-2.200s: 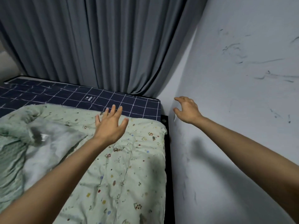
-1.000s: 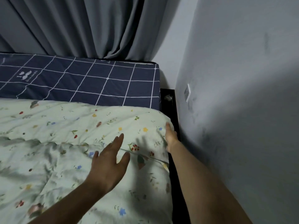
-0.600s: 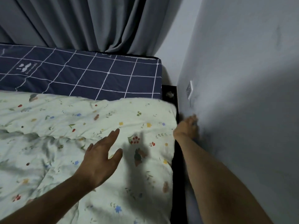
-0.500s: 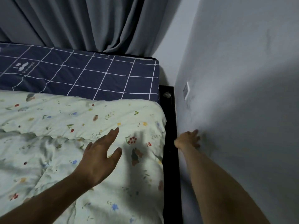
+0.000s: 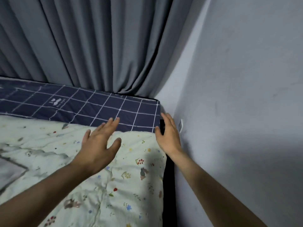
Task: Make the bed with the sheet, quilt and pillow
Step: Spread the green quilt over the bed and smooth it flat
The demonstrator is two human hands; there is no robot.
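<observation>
The quilt (image 5: 101, 177), pale green with small flowers and animals, lies spread over the near part of the bed, its far edge running from nine o'clock to about three. Beyond it, toward twelve o'clock, the navy sheet (image 5: 98, 108) with its white grid lies bare up to the grey curtain (image 5: 91, 43). The left hand (image 5: 100, 145) is over the quilt's far edge, fingers spread wide, holding nothing (whether the palm presses the cloth cannot be told). At three o'clock the right hand (image 5: 168, 135) is flat and open at the quilt's corner, empty, above the dark gap beside the wall (image 5: 246, 95).
</observation>
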